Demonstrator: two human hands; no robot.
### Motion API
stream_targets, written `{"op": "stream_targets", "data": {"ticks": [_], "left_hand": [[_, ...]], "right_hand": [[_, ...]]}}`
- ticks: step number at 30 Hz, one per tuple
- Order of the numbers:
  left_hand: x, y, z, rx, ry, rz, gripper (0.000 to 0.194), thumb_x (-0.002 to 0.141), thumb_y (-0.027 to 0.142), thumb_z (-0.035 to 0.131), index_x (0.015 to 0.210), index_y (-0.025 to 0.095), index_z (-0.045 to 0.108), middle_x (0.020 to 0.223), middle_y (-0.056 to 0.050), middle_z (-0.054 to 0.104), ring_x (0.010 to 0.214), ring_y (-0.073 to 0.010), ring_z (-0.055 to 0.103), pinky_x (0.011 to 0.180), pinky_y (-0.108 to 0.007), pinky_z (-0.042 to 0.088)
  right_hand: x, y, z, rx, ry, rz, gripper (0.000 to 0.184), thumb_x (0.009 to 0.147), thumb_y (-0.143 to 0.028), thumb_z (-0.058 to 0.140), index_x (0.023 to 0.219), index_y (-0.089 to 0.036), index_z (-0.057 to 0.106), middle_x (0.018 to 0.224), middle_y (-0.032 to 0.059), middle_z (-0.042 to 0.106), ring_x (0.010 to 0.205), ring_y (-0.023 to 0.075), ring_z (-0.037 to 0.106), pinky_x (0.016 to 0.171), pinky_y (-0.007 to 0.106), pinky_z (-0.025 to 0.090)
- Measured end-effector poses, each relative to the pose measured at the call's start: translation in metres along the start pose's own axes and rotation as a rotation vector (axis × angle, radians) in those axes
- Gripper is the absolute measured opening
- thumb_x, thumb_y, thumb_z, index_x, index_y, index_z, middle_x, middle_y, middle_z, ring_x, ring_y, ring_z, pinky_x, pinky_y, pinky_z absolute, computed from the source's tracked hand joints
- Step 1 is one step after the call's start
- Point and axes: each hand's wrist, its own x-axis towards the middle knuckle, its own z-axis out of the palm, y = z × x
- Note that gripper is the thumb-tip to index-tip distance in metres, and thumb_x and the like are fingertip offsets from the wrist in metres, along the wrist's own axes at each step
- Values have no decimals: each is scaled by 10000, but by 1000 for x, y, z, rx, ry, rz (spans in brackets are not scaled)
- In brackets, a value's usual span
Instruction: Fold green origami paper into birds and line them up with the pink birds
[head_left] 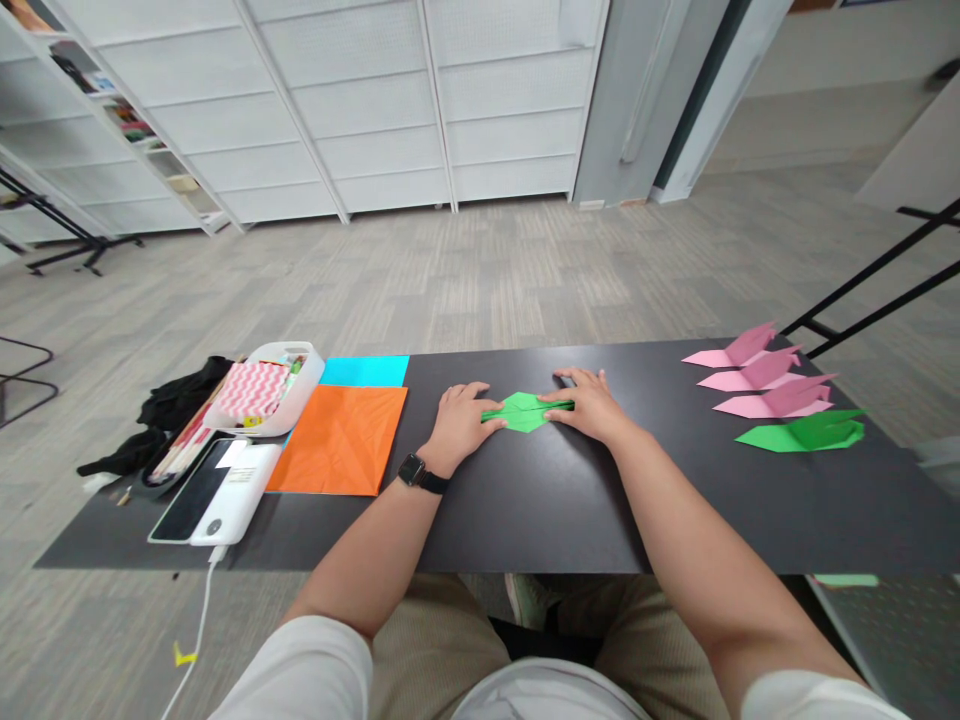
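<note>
A piece of green folded paper (523,412) lies flat on the dark table, wide in the middle and narrowing to a point at each side. My left hand (463,420), with a black watch on its wrist, pinches the left point between thumb and fingers. At the opposite point, my right hand (589,404) has its thumb and index finger on the paper, while its other fingers reach beyond it. The fingertips partly cover both ends of the paper.
Several folded paper figures, pink (776,398) and green (806,434), line the right side of the table (525,510). At left are orange sheets (341,440), a blue sheet (367,371), a white bin (300,395), a phone (191,495), a white power bank (238,497) and black cloth (184,392).
</note>
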Motion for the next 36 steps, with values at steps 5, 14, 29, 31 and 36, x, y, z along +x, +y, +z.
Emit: {"op": "stream_targets", "data": {"ticks": [5, 14, 29, 31, 36], "left_hand": [[0, 0, 1, -4, 3, 5, 314, 914, 475, 814, 1198, 341, 834, 1446, -57, 669, 1295, -318, 581, 1180, -515, 427], [0, 1, 2, -14, -9, 22, 328, 936, 444, 796, 1230, 300, 820, 1457, -70, 663, 1318, -322, 583, 1189, -520, 429], [0, 4, 6, -81, 3, 70, 311, 944, 363, 747, 1239, 273, 785, 1432, -76, 659, 1330, -301, 580, 1226, -508, 404], [0, 7, 4, -86, 10, 89, 335, 945, 358, 746, 1268, 274, 768, 1438, -79, 653, 1336, -302, 575, 1231, -511, 401], [0, 15, -5, -100, -8, 225, 364, 941, 356, 777, 1300, 303, 745, 1477, -66, 636, 1368, -289, 552, 1274, -527, 345]], "right_hand": [[-3, 4, -1, -12, 5, -14, 331, 887, -445, 833, 1216, -465, 808, 1532, 70, 574, 1466, 392, 462, 1219, 834, 175], [-1, 1, -5, 69, 90, 4, 285, 985, -486, 681, 1203, -367, 822, 1437, 94, 649, 1387, 354, 558, 1246, 782, 205], [4, -22, 3, 77, 33, -124, 258, 906, -381, 769, 1156, -375, 833, 1464, 83, 629, 1414, 358, 535, 1253, 777, 177], [4, -22, 5, 81, 33, -126, 241, 901, -358, 767, 1132, -373, 835, 1450, 77, 636, 1405, 353, 541, 1247, 781, 188], [5, -23, 7, 73, 41, -114, 183, 899, -335, 773, 1070, -352, 836, 1436, 66, 644, 1400, 339, 541, 1246, 777, 199]]}}
